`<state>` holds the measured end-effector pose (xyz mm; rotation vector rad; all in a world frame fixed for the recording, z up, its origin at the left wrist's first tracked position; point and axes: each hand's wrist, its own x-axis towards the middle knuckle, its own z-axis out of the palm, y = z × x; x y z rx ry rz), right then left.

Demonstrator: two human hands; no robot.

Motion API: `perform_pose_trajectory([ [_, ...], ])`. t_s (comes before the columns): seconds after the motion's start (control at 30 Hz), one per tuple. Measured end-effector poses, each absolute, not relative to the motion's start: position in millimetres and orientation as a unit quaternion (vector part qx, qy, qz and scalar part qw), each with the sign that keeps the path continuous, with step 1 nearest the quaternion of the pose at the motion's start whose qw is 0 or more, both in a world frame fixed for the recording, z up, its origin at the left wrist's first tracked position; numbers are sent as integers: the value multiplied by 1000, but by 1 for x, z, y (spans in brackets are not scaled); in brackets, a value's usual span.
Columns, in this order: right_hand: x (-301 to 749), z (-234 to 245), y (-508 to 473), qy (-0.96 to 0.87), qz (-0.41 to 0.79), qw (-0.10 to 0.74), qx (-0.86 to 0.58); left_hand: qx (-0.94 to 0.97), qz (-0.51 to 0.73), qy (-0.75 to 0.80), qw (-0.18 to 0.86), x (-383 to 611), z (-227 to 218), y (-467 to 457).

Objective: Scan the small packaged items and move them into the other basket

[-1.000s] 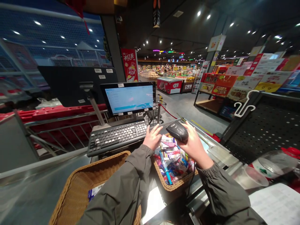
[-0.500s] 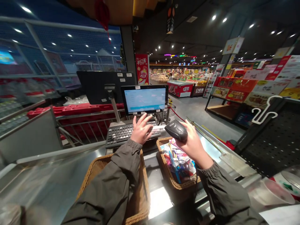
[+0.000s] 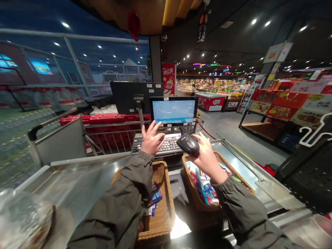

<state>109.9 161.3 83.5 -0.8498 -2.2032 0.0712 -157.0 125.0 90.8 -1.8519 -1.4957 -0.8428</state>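
My left hand [image 3: 151, 140] is over the keyboard [image 3: 167, 146], thumb and fingers pinching a slim white item with a blue end [image 3: 173, 136]; its kind is unclear. My right hand [image 3: 206, 155] grips a black barcode scanner [image 3: 188, 144], its head turned left towards that item. Under my right forearm stands a wicker basket [image 3: 247, 183] full of small packaged goods, among them a blue stick-like pack [image 3: 201, 185]. A second wicker basket [image 3: 168, 204], partly covered by my left sleeve, holds a few blue packets [image 3: 155, 195].
Behind the keyboard stands a lit screen [image 3: 173, 110], with a second dark monitor [image 3: 129, 98] to its left. A clear plastic bag [image 3: 23, 214] lies on the metal counter [image 3: 85, 176]. A white hanger [image 3: 315, 133] hangs on the right.
My view has turned left, and more of the left basket and its blue packets shows. Scanner and white item stay close together, having shifted slightly left and up in view.
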Motion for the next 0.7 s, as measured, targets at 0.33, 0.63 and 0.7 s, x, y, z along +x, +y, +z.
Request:
perform_pose_trajectory([
  [0.33,97,77,155,-875,40,351,-331,-673,-322,-587,314,-174,91,117],
  [0.63,97,81,147,-881,51,335,-330,-668,-315,-592,323,-176,92,117],
  [0.7,97,82,147,-882,54,335,-327,-668,-315,-591,324,-176,93,117],
])
